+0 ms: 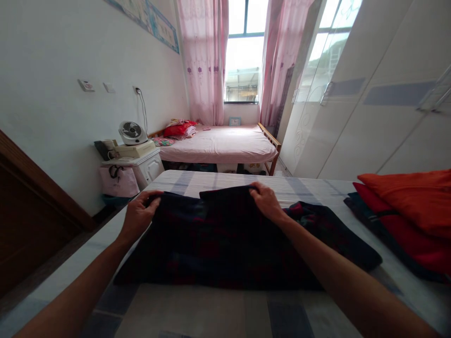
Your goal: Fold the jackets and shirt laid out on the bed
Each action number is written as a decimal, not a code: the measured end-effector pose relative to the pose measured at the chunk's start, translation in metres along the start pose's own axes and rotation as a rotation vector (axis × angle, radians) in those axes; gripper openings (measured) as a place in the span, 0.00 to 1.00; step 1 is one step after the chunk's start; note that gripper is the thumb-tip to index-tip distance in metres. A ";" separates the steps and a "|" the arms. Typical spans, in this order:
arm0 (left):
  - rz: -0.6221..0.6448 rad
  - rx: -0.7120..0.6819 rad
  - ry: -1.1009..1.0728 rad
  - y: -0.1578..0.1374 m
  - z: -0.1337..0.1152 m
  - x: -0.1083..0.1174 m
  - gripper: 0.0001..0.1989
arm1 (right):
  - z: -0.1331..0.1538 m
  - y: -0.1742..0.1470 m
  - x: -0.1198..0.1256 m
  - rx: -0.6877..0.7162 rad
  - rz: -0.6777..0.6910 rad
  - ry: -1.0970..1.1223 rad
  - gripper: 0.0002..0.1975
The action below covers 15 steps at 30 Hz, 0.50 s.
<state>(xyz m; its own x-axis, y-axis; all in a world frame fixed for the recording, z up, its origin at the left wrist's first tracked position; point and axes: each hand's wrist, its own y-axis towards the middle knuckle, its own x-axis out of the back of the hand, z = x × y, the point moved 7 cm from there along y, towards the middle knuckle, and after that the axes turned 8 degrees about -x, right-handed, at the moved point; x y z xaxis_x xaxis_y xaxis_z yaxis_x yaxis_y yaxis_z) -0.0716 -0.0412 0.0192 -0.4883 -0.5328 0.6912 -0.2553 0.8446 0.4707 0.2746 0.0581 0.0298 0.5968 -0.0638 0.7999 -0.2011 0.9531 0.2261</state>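
A dark garment [218, 244] with faint red and blue patches lies spread across the bed in front of me; its exact kind is hard to make out. At its far left corner, my left hand [143, 209] pinches the edge between thumb and fingers. My right hand [264, 199] grips the far edge right of the middle, where the cloth is lifted a little off the bed. Beyond my right forearm, a part of the dark cloth with a patterned patch [299, 211] stretches out to the right.
Folded orange and red clothes [416, 202] are stacked at the right on the checked bedsheet [197, 310]. Past the bed stand a second bed with a pink sheet [225, 143], a white cabinet [150, 166] bearing a fan [132, 131], and a white wardrobe [352, 126] along the right.
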 end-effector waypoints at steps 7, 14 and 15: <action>0.045 0.075 -0.184 -0.031 0.020 0.006 0.17 | -0.003 -0.061 0.052 0.045 0.238 0.779 0.10; 0.320 0.316 -0.305 -0.056 0.032 -0.009 0.21 | -0.014 -0.151 0.023 -0.024 1.065 0.826 0.11; 0.330 0.319 -0.319 -0.055 0.030 -0.008 0.24 | -0.019 -0.154 0.025 -0.025 1.066 0.776 0.13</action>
<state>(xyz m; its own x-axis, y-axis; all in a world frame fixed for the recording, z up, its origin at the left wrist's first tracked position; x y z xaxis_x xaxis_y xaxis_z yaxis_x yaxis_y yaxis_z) -0.0789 -0.0815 -0.0291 -0.8012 -0.2365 0.5498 -0.2618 0.9645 0.0334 0.3355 -0.0842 0.0044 0.4445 0.8943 0.0519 -0.8378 0.4356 -0.3292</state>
